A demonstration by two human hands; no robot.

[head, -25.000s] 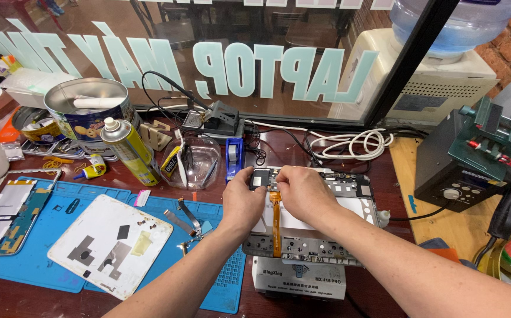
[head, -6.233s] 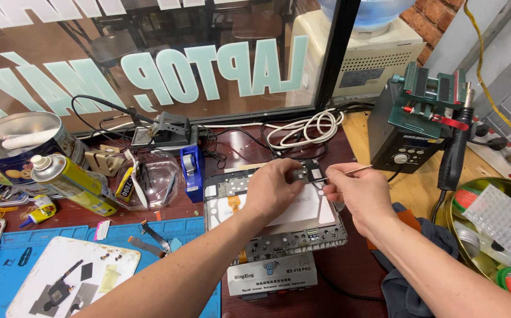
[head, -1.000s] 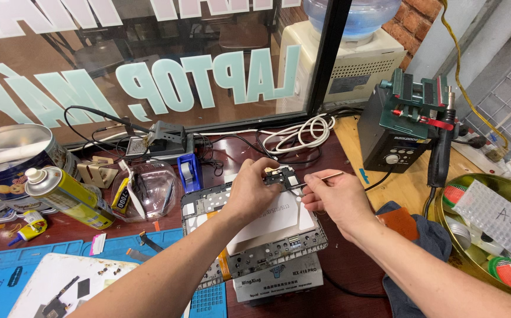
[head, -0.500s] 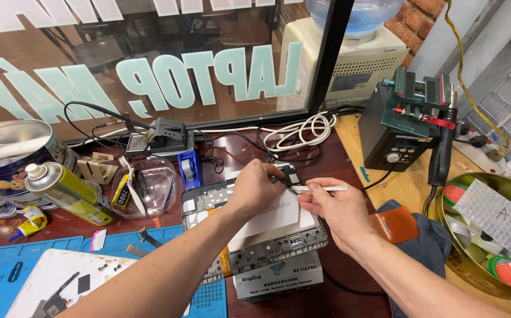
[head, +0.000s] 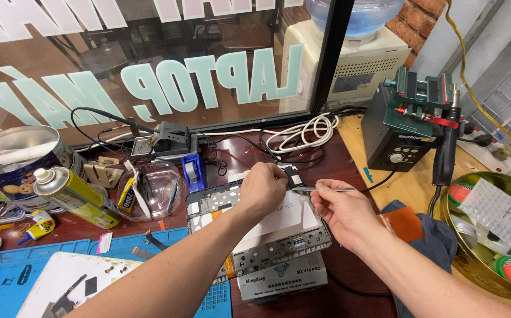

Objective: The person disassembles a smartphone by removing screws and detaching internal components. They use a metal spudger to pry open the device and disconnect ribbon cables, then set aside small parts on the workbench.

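At the far left we see a round metal tin (head: 14, 159) and a yellow spray can (head: 76, 197) lying tilted on the dark wooden bench (head: 349, 294), with a blue work mat (head: 8, 277) below them. Moving right, a clear plastic bowl (head: 152, 188) sits near a small blue tape dispenser (head: 192, 172).

Our left hand (head: 262, 189) comes in from the lower left, forearm stretched diagonally, fingers curled down into a loose fist pressing on the top edge of the opened tablet (head: 267, 227). We cannot tell whether it pinches anything beneath. The tablet lies face down in the middle of the bench on a metal holding fixture (head: 279, 277): a pale silvery battery panel fills its centre, with circuit boards showing along its top and lower edges.

Our right hand (head: 344, 212), just beside the left, is closed around thin metal tweezers (head: 323, 189), tips pointing left toward the tablet's top edge.

Further right stand a dark soldering station (head: 400, 138) and a round tray (head: 491, 235) of parts.
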